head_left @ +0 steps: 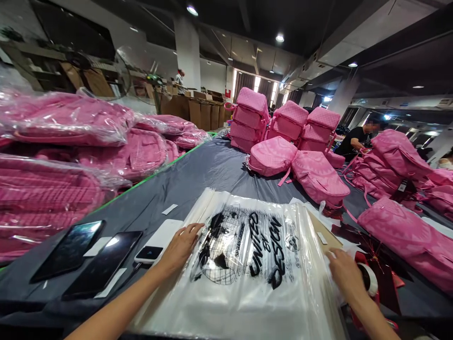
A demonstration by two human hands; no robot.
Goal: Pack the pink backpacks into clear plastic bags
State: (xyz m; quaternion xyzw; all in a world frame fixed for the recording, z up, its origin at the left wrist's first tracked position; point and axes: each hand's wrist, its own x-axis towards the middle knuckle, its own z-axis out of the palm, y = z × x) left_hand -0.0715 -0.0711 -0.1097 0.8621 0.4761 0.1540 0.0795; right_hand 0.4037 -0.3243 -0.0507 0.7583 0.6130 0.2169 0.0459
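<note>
A stack of clear plastic bags (247, 302) with black print reading "UNITED BY DESIGN" lies on the dark cloth-covered table, directly in front of me. My left hand (182, 248) rests at the stack's left edge, fingers extended toward the print and holding nothing that shows. At the right edge is my right hand (345, 271), its fingers bent and slightly blurred near the bags' side; whether they grip anything is unclear. A white tape roll (368, 279) sits just right of that hand. Left of my left hand lies a white device (148, 254) with a dark screen.
Two dark tablets (102, 264) lie at the left. Plastic-wrapped pink backpacks (71, 123) are piled beyond the table's green edge. Unwrapped pink backpacks (272, 156) stand and lie at the back and right (406, 241). A person in black (354, 141) bends at the back right.
</note>
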